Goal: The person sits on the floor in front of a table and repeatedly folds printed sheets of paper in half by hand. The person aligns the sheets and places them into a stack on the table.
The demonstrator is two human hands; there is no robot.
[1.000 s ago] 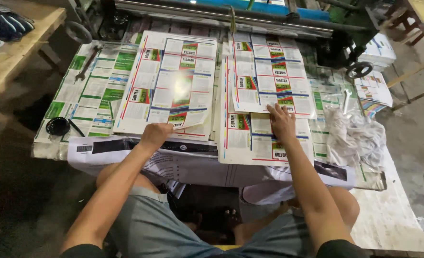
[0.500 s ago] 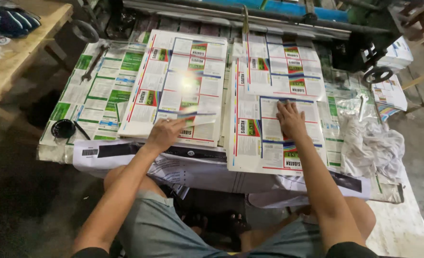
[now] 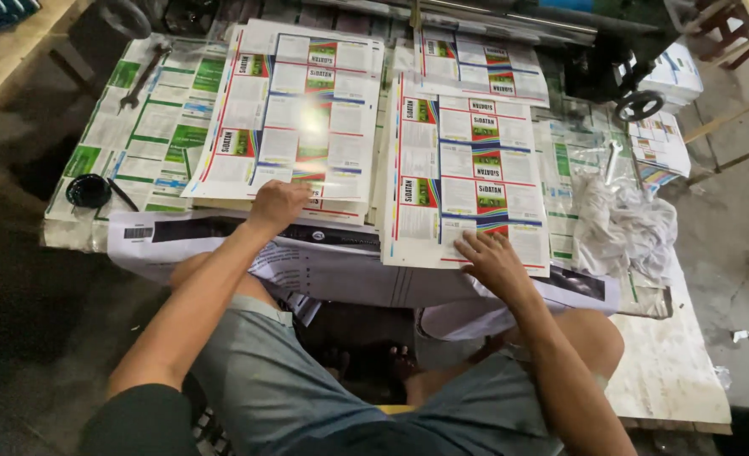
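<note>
Two stacks of glossy printed sheets with red, green and blue panels lie side by side on the table in front of me. My left hand [image 3: 277, 203] sits curled at the near edge of the left stack [image 3: 294, 110], fingers closed on the corner of its top sheet. At the near edge of the right stack [image 3: 463, 169], my right hand [image 3: 492, 257] lies flat, fingers spread and holding nothing. A separate sheet [image 3: 480, 72] lies farther back, beyond the right stack.
Green-printed sheets [image 3: 163, 127] cover the table's left part, with a wrench [image 3: 142, 76] and a black round lid [image 3: 87, 190] on them. Crumpled white cloth [image 3: 623, 224] and a black hand wheel [image 3: 639, 105] are at the right. White paper [image 3: 222, 232] hangs over the near edge.
My right hand pushed a sheet to the back, then slid toward me to the right stack's near edge. My left hand lowered the lifted corner of the left stack's top sheet.
</note>
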